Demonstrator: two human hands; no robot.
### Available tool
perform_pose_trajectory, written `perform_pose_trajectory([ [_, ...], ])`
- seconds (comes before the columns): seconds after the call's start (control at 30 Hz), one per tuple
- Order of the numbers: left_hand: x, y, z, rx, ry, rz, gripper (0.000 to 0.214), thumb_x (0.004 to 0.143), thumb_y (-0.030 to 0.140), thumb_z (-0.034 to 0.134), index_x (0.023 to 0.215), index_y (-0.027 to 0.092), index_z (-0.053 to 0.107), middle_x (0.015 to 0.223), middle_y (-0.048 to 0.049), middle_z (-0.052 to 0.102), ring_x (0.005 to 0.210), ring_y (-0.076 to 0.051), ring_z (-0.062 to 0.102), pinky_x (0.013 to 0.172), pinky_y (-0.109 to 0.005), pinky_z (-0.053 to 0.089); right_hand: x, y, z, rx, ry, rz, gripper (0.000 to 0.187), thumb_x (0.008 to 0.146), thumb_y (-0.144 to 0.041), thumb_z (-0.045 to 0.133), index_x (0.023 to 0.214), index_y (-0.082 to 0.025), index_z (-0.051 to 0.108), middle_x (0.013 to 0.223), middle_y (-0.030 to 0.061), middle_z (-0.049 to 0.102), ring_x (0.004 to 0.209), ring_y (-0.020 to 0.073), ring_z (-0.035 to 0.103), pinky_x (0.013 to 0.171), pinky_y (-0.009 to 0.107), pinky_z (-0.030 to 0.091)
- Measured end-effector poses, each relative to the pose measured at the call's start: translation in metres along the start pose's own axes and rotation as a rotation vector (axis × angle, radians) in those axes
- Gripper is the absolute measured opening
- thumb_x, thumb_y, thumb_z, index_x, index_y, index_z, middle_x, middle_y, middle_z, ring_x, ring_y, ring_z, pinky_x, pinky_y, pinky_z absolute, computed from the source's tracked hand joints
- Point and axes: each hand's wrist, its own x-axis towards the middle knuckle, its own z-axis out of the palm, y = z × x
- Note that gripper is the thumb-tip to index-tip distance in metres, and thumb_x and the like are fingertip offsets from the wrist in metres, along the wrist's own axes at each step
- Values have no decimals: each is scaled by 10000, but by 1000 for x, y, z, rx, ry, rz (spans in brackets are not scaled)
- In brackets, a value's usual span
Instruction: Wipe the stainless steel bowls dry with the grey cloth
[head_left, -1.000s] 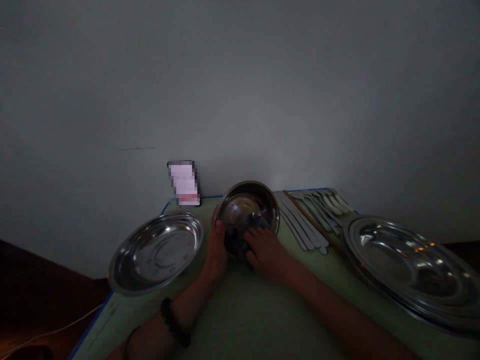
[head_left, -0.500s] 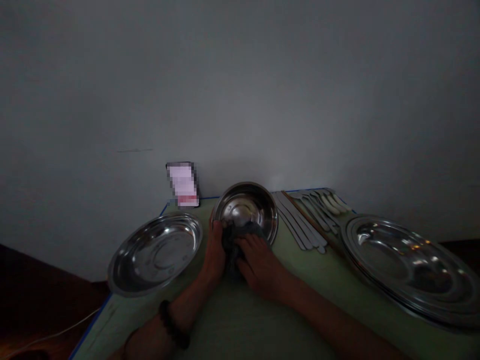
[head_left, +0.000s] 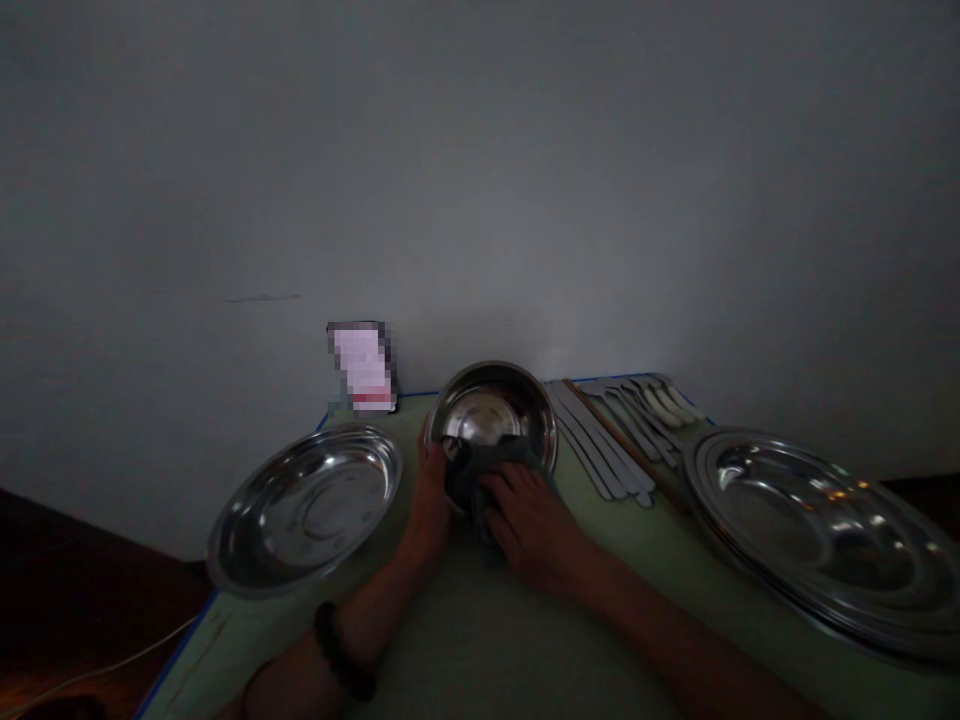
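A round stainless steel bowl [head_left: 487, 385] sits tilted toward me at the middle of the table, near the wall. My left hand [head_left: 430, 500] grips its left rim, with the fingers partly hidden behind the side. A dark grey cloth [head_left: 491, 462] lies over the bowl's near rim and hangs down in front. My right hand [head_left: 536, 525] is closed on this cloth, pressing it against the near inside of the bowl.
On the left stands a shallow steel dish [head_left: 307, 510]. A lit phone [head_left: 364, 365] leans on the wall. Knives [head_left: 600, 450], forks and spoons lie in a row right of the bowl, beside stacked steel plates [head_left: 825, 540]. The green table [head_left: 487, 650] has a blue edge.
My right hand has slid slightly right along the bowl's near rim, taking the cloth with it. My left hand keeps its hold. The view has shifted a little.
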Motion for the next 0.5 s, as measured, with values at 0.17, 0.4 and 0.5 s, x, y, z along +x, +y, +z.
perform_pose_trajectory([
  [0.17, -1, 3, -3, 48, -13, -71, 485, 795, 470, 631, 1223, 246, 582, 1265, -42, 628, 1244, -230, 532, 1095, -345, 351, -3, -8, 4, 58, -5, -21, 389, 950, -307, 414, 1299, -152, 484, 1317, 108, 533, 1186, 245, 471, 1031, 424, 357],
  [0.4, 2, 5, 1, -119, 20, -117, 210, 790, 408, 581, 852, 208, 561, 789, 7, 647, 794, -185, 637, 800, -347, 519, 0, 7, -8, -186, -36, 100, 386, 851, -285, 515, 1208, -148, 567, 1241, 136, 572, 1153, 309, 482, 1007, 486, 350],
  [0.5, 0, 11, 5, -41, 21, -132, 214, 855, 405, 534, 837, 198, 585, 804, -16, 650, 843, -195, 638, 833, -351, 510, 2, 13, -11, -244, -25, 147, 335, 852, -252, 488, 1158, -157, 584, 1203, 133, 585, 1120, 304, 492, 979, 472, 364],
])
